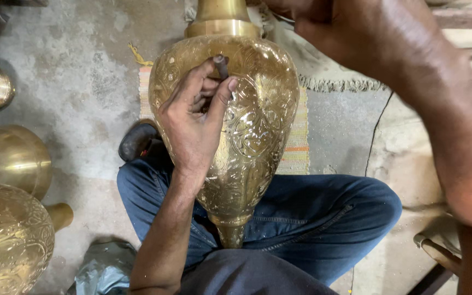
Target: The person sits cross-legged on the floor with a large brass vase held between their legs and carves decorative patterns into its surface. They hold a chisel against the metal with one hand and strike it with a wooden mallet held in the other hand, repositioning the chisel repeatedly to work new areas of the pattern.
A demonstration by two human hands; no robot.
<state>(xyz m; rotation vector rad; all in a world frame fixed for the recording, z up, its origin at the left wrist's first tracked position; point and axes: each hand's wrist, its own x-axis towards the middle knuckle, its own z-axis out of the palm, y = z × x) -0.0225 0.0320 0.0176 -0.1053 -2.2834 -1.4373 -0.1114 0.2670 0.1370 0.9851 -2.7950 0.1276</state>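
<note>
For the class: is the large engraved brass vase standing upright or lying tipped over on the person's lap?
Tipped over: the engraved brass vase lies lengthwise across the blue-jeaned lap, narrow end toward the person.

No labels, signs or screens in view, only one crumpled grey-green plastic bag point(105, 270) that may count as packaging, lying on the concrete floor point(77, 93) at the bottom left, just beside the person's jeans-clad knee point(137, 188), shiny, creased, its contents not visible
</note>
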